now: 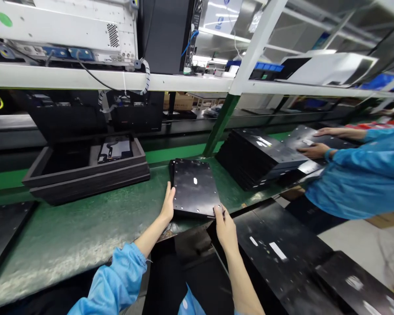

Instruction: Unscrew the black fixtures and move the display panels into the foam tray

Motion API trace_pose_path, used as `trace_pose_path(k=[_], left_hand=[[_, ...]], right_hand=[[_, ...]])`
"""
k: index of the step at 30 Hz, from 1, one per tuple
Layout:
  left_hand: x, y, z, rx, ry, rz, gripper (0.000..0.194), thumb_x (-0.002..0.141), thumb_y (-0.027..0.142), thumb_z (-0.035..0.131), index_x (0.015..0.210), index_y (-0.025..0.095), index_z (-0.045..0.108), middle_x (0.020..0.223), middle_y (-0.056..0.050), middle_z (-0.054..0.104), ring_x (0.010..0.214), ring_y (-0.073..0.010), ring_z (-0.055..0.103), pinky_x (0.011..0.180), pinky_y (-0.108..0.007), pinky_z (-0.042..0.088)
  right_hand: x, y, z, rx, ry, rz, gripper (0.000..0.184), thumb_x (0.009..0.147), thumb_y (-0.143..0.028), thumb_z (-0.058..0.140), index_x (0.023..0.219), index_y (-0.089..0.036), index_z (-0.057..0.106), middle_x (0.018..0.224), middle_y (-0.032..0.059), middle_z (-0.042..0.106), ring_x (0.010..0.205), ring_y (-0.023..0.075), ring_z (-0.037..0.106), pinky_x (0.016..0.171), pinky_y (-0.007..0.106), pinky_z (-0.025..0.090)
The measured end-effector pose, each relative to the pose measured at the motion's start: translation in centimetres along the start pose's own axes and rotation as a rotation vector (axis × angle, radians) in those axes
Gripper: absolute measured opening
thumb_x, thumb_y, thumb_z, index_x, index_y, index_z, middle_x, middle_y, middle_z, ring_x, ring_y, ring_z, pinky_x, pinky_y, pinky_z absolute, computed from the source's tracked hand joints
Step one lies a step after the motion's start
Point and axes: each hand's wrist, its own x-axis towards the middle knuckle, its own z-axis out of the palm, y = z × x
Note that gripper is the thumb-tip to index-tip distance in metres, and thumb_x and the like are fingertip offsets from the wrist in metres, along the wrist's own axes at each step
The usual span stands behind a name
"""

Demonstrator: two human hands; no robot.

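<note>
A black flat plate (197, 186) with small holes along its edges and a white label lies on a thin stack of similar black plates on the green bench in front of me. My left hand (168, 202) rests along the stack's left side, fingers stretched out against the edge. At the near right corner, my right hand (224, 222) grips the plate, with its thumb on top and its other fingers partly hidden.
Left of the plates stand stacked dark foam trays (88, 179) holding a device part. At right is a tall pile of black plates (259, 153). A co-worker's hands (318, 148) touch another plate. More black panels (282, 253) lie below the bench edge. A green post (221, 124) rises behind.
</note>
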Motion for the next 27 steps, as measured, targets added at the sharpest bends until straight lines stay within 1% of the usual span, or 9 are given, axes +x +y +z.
trace_pose_path(k=[2,4,8,10,14,17,21,24,27], left_hand=[[0.3,-0.3,0.4,-0.009,-0.004,0.012,0.076,0.111,0.068,0.036,0.177,0.032,0.024,0.185,0.002,0.012,0.172,-0.0215,0.007,0.142,-0.044,0.007],[0.7,-0.3,0.7,-0.017,-0.007,0.023,0.073,0.113,0.066,0.038,0.176,0.031,0.028,0.184,0.0,0.014,0.172,-0.0222,0.009,0.142,-0.045,0.009],[1.4,0.0,1.2,-0.022,0.004,0.036,0.071,0.116,0.06,0.033,0.177,0.025,0.025,0.184,-0.003,0.011,0.172,-0.0228,0.009,0.141,-0.041,0.013],[1.5,0.0,1.6,-0.013,0.022,0.043,0.072,0.116,0.059,0.032,0.178,0.024,0.022,0.185,-0.002,0.009,0.172,-0.022,0.006,0.141,-0.041,0.01],[1.5,-0.1,2.6,0.005,0.08,0.079,0.072,0.115,0.062,0.028,0.178,0.028,0.019,0.185,0.002,0.008,0.172,-0.0177,0.007,0.141,-0.038,0.009],[1.7,0.0,3.3,0.022,0.141,0.097,0.074,0.114,0.065,0.027,0.177,0.026,0.022,0.185,0.001,0.012,0.172,-0.0166,0.01,0.141,-0.035,0.011],[2.2,0.0,3.7,0.047,0.237,0.102,0.075,0.114,0.066,0.022,0.173,0.021,0.035,0.184,-0.004,0.021,0.172,-0.0178,0.015,0.141,-0.037,0.009],[2.2,0.1,3.6,0.055,0.229,0.116,0.075,0.114,0.067,0.018,0.172,0.022,0.038,0.181,-0.005,0.031,0.17,-0.0186,0.023,0.141,-0.039,0.017],[1.4,0.4,3.3,0.058,0.187,0.166,0.074,0.114,0.066,0.028,0.175,0.026,0.029,0.183,-0.001,0.023,0.171,-0.0181,0.018,0.14,-0.037,0.017]], right_hand=[[1.3,-0.5,0.5,-0.108,-0.004,-0.058,0.085,0.095,-0.084,0.049,0.135,-0.013,0.074,0.134,0.0205,0.075,0.126,0.0377,0.067,0.104,0.045,0.054],[2.4,-1.0,0.7,-0.145,-0.01,-0.069,0.086,0.098,-0.084,0.042,0.134,-0.012,0.074,0.123,0.0197,0.078,0.116,0.0368,0.071,0.099,0.045,0.055],[4.1,-1.4,0.5,-0.279,-0.051,-0.096,0.084,0.1,-0.082,0.036,0.14,-0.017,0.073,0.129,0.0178,0.077,0.12,0.0354,0.069,0.102,0.044,0.053],[4.9,-1.3,0.4,-0.331,-0.048,-0.056,0.084,0.099,-0.084,0.039,0.135,-0.018,0.077,0.126,0.0192,0.078,0.12,0.0386,0.069,0.103,0.046,0.051],[5.7,-1.3,0.8,-0.437,0.074,0.045,0.092,0.1,-0.087,0.031,0.122,-0.015,0.084,0.115,0.0273,0.078,0.111,0.0455,0.069,0.097,0.052,0.048],[6.2,-1.6,1.6,-0.501,0.149,0.036,0.093,0.104,-0.083,0.02,0.117,-0.017,0.085,0.114,0.0273,0.078,0.109,0.0433,0.07,0.095,0.05,0.048],[6.9,-2.2,2.6,-0.546,0.197,0.019,0.094,0.108,-0.078,0.013,0.107,-0.015,0.083,0.111,0.027,0.077,0.108,0.0419,0.071,0.092,0.047,0.048],[7.1,-2.5,2.9,-0.558,0.183,0.018,0.09,0.109,-0.079,0.017,0.101,-0.015,0.08,0.106,0.0262,0.077,0.106,0.0409,0.072,0.092,0.046,0.048],[7.0,-2.6,2.8,-0.532,0.136,-0.001,0.086,0.109,-0.08,0.02,0.101,-0.017,0.079,0.109,0.0244,0.078,0.108,0.0386,0.073,0.094,0.044,0.048]])
